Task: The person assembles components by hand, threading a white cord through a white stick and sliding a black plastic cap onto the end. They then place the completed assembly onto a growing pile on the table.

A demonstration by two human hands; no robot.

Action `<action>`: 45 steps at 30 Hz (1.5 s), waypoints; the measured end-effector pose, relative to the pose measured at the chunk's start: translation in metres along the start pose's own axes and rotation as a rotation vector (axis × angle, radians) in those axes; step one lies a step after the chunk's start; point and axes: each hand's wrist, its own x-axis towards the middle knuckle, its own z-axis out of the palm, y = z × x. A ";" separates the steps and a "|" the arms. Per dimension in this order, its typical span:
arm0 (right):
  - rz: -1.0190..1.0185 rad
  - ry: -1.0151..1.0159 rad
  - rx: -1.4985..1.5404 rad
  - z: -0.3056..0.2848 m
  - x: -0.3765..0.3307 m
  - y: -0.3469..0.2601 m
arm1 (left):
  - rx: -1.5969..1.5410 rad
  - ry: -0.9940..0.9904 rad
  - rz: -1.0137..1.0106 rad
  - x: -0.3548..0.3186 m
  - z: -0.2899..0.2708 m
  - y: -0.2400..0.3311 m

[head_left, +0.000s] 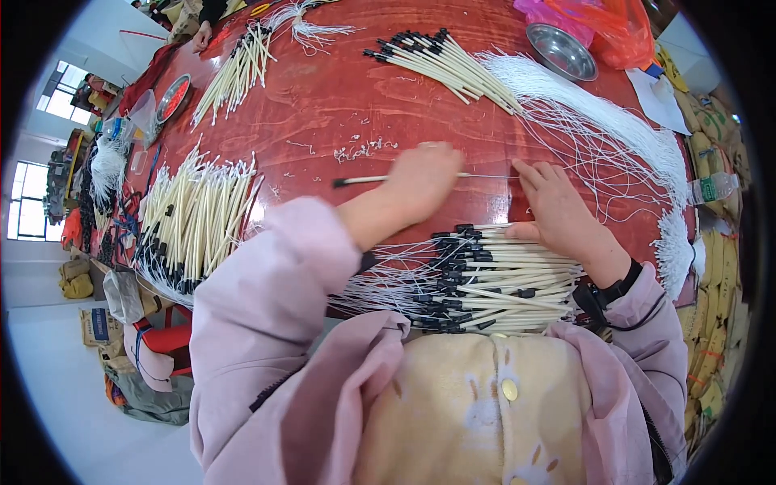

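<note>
My left hand (424, 184), a little blurred, is closed over a pale thin stick (369, 179) with a black tip pointing left. A thin white string (489, 175) runs rightward from under that hand along the red table. The fingertips of my right hand (559, 208) reach the string's far end, with the thumb stretched apart from the fingers. Whether those fingertips press on the string is hard to see. Close in front of my body lies a pile of pale sticks (517, 279) with black caps and white strings, partly beneath my right hand.
Other stick bundles lie at left (202, 214), far left (238, 73) and far right (453, 69). Long white strings (598, 113) spread along the right edge. Metal bowls (562, 50) and red plastic bags (614, 32) stand beyond. Another person's hand (202, 37) shows at the far left.
</note>
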 end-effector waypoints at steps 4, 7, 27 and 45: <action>-0.127 0.089 0.124 0.011 0.012 0.001 | -0.021 0.007 0.066 0.036 0.013 0.038; -0.154 0.249 0.225 0.024 0.010 0.015 | -0.003 0.044 0.074 0.035 -0.001 0.048; -0.221 0.377 -0.013 0.020 0.052 0.005 | -0.033 0.098 -0.409 -0.100 -0.010 -0.037; -0.171 0.164 0.555 -0.033 -0.114 0.008 | 0.346 0.039 -0.438 -0.199 -0.109 -0.106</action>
